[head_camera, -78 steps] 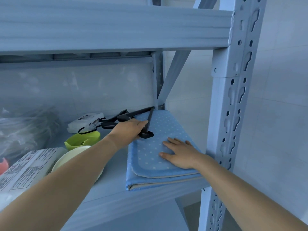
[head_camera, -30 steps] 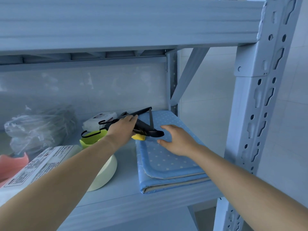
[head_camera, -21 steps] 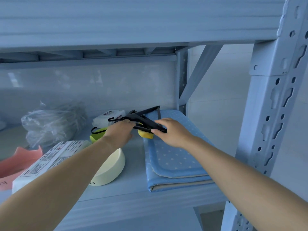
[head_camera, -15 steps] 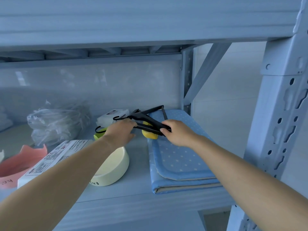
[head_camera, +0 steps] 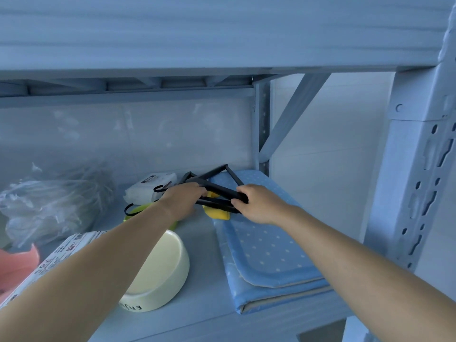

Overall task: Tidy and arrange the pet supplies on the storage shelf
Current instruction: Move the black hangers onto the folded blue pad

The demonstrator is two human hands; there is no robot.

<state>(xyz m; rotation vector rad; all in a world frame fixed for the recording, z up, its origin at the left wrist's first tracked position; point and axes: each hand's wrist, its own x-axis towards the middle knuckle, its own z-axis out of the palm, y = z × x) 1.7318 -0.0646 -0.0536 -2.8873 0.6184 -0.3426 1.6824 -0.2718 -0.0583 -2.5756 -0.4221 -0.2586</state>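
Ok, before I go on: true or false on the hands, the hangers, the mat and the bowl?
Both the left hand and the right hand grip the black hangers: true.
The blue dotted mat is spread across the whole shelf: false, it lies folded at the shelf's right end.
The cream bowl stands left of the mat: true.
The white pack lies on the mat: false, it lies at the back, left of the mat.
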